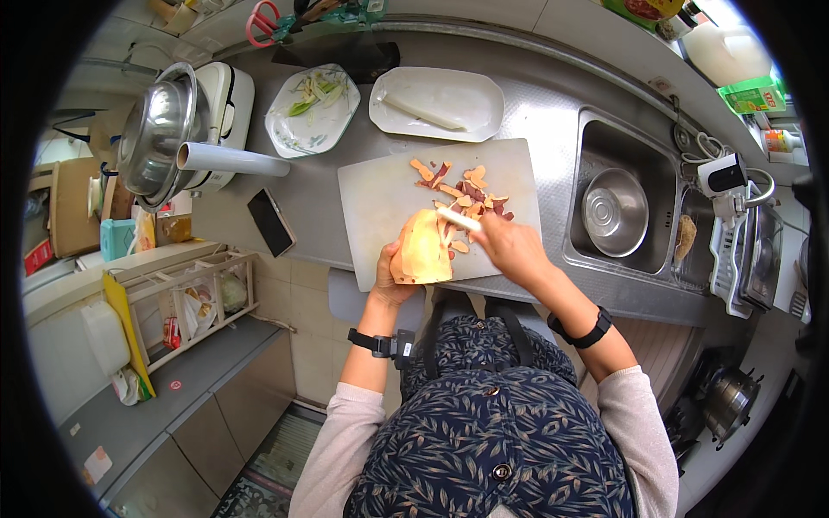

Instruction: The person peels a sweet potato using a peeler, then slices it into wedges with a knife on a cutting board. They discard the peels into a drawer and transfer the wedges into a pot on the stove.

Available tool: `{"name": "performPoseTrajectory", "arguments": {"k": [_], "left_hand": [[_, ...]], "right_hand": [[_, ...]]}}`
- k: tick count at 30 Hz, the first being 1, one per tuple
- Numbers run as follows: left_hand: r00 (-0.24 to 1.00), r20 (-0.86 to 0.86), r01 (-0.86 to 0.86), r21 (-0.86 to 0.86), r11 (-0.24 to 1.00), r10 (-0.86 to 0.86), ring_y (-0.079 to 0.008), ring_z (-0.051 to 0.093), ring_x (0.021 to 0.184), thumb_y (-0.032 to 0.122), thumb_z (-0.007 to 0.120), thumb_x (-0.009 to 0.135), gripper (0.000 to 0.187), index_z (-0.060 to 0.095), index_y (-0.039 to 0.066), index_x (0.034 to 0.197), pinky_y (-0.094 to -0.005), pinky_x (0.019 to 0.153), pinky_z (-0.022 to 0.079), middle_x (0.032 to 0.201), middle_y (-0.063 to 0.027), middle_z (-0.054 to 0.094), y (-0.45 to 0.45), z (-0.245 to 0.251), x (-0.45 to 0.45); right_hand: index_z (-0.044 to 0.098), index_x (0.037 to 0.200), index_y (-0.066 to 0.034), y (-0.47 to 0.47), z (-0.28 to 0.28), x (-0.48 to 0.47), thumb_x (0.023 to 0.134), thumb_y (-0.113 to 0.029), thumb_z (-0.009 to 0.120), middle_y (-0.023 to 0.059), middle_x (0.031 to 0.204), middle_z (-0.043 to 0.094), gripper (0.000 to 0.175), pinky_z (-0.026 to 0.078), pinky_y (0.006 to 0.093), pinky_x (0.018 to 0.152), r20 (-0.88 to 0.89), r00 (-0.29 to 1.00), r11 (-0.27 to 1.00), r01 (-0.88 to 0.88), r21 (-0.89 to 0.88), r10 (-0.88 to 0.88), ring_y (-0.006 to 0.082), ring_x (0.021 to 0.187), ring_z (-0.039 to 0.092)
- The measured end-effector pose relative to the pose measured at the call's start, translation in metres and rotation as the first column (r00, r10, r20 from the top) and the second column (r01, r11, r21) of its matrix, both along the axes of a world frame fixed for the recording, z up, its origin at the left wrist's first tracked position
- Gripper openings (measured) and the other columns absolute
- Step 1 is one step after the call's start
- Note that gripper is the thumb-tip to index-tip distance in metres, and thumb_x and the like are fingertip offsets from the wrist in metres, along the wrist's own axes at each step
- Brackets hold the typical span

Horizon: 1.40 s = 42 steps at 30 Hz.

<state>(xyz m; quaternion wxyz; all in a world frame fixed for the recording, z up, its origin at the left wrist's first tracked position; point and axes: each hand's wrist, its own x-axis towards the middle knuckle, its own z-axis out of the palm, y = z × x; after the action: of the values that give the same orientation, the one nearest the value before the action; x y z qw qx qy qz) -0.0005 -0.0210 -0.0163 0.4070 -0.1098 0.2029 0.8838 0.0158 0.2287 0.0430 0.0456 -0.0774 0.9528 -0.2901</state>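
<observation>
My left hand [390, 277] grips a large, mostly peeled sweet potato [421, 252] from its left side, over the near edge of a white cutting board [369, 194]. Its flesh is orange, with a few dark spots at the lower end. In my right hand [511, 249] is the white handle of what looks like a peeler [458, 219]. The tool's head is against the sweet potato's upper right side, and a strip of peel hangs there. Reddish-brown and orange peelings [471, 188] lie scattered on the board beyond the sweet potato.
Behind the board are an oblong white dish [479, 97] holding a pale stalk and a floral plate [285, 139] with green-white scraps. A phone [271, 222] lies left, near a cardboard-cored roll [239, 160]. To the right, a steel bowl [615, 212] sits in the sink [592, 256].
</observation>
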Motion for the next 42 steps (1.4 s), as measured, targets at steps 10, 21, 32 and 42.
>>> {"name": "performPoseTrajectory", "arguments": {"k": [10,21,32,42], "left_hand": [[0.987,-0.039,0.153,-0.038,0.988,-0.154,-0.0424,0.066,0.11,0.058,0.07,0.079,0.093,0.041,0.003,0.149,-0.0583,0.09,0.058,0.128,-0.0279,0.059,0.002,0.002,-0.001],[0.968,-0.139,-0.252,-0.505,0.825,0.21,-0.0281,0.056,0.129,0.031,0.078,0.086,0.08,0.038,0.004,0.15,-0.0424,0.11,0.046,0.137,-0.0136,0.057,-0.044,-0.014,-0.033],[0.73,-0.66,-0.616,-0.747,0.25,-0.177,-0.025,0.054,0.127,0.017,0.089,0.073,0.091,0.036,0.003,0.146,-0.0385,0.106,0.048,0.14,-0.0132,0.051,-0.046,-0.048,-0.075],[0.384,-0.789,-0.906,-0.421,-0.033,-0.48,-0.0375,0.037,0.141,0.024,0.083,0.076,0.08,0.044,0.005,0.143,-0.0485,0.115,0.036,0.153,-0.0211,0.038,-0.025,-0.001,-0.037]], "right_hand": [[0.054,0.097,-0.0056,0.016,-0.025,-0.022,0.103,-0.036,0.055,0.0174,0.069,0.067,0.031,0.052,0.0512,0.058,0.132,0.988,0.984,0.054,0.17,-0.077,0.0398,0.063,0.067],[0.06,0.102,-0.0036,0.041,-0.04,0.0,0.102,-0.034,0.057,0.0177,0.086,0.068,0.03,0.051,0.0488,0.066,0.247,0.956,0.987,0.163,0.004,-0.159,0.0394,0.076,0.067],[0.062,0.12,-0.0025,0.039,-0.031,-0.011,0.111,-0.04,0.034,0.0031,0.074,0.063,0.048,0.043,0.0239,0.048,0.818,0.542,0.592,0.601,-0.538,0.193,0.0095,0.054,0.054],[0.064,0.118,-0.0032,0.06,-0.06,-0.015,0.101,-0.032,0.059,0.0128,0.079,0.065,0.034,0.052,0.0399,0.066,0.449,0.876,0.876,0.349,-0.333,-0.178,0.0301,0.072,0.066]]}}
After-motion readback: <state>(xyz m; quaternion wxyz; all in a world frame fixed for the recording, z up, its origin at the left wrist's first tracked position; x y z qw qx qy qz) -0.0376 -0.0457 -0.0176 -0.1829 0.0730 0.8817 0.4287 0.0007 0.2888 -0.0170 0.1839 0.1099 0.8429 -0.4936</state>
